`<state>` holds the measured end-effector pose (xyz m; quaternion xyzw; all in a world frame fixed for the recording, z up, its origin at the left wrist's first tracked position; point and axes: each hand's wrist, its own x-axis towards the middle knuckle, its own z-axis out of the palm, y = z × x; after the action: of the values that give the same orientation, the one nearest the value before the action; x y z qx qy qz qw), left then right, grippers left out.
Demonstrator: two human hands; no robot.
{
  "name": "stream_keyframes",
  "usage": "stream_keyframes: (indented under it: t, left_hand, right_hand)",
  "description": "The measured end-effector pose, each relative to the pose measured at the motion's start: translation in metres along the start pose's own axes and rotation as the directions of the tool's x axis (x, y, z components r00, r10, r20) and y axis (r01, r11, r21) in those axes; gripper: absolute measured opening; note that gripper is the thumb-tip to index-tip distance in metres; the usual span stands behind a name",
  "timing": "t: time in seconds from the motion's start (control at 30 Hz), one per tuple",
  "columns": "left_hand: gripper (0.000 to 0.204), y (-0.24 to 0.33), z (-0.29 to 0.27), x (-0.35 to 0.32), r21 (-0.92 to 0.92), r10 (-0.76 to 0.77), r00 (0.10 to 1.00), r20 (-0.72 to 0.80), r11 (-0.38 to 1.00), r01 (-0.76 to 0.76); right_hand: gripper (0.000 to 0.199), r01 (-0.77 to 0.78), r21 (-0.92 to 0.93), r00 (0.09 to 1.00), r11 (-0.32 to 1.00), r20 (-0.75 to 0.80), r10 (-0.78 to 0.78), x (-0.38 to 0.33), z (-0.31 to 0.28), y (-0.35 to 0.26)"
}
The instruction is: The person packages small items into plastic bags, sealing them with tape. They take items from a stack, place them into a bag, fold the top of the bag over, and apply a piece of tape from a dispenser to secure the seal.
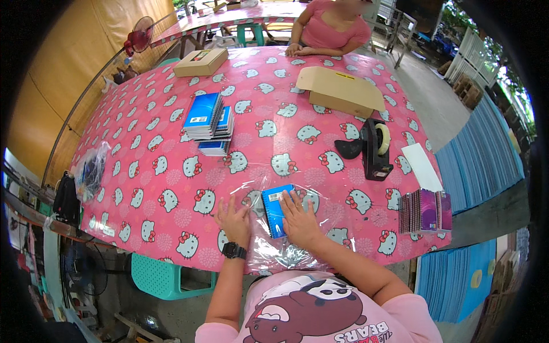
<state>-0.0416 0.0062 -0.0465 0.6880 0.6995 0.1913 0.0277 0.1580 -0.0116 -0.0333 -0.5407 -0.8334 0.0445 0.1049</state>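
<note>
At lower center, both hands, left hand (233, 220) & right hand (298, 219), lay flat w/ fingers spread, pinching nothing, pressing clear plastic wrap (274, 251) around blue notebook (277, 210); wrapping step looked underway, and folding next prob. needs edges held taut.

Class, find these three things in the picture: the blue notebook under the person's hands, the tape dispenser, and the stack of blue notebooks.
blue notebook (274, 210), head view, on its bare cover left of the right hand.
tape dispenser (374, 153), head view, on its black body.
stack of blue notebooks (203, 111), head view, on the top cover.
</note>
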Motion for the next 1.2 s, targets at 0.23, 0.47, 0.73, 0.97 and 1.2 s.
stream_keyframes:
  t: [0.23, 0.47, 0.73, 0.97, 1.2]
  left_hand:
    - [0.048, -0.03, -0.014, -0.01, -0.789, -0.253, 0.938, 0.235, 0.513, 0.336]
    - [0.058, -0.01, -0.026, -0.008, -0.833, -0.1, 0.889, 0.448, 0.316, 0.455]
    - [0.072, 0.037, 0.013, 0.0, -0.888, -0.054, 0.961, 0.271, 0.371, 0.271]
    - [0.068, -0.006, -0.027, -0.005, -0.759, -0.312, 0.859, 0.407, 0.407, 0.508]
    - [0.045, 0.016, -0.003, -0.015, -0.45, 0.237, 0.969, -0.069, 0.86, -0.242]
  right_hand:
    - [0.057, -0.063, -0.009, 0.998, 0.998, 0.021, 0.063, 0.002, -0.019, -0.012]
    - [0.047, 0.12, 0.464, 0.989, 0.878, -0.135, -0.064, 0.017, -0.017, -0.005]
    - [0.042, -0.21, 0.681, 0.962, 0.701, 0.017, 0.272, 0.041, -0.02, -0.013]
    - [0.029, -0.306, 0.783, 0.938, 0.542, 0.15, 0.312, 0.044, -0.024, 0.003]
    - [0.027, -0.262, 0.804, 0.95, 0.534, 0.119, 0.288, 0.043, -0.028, 0.004]
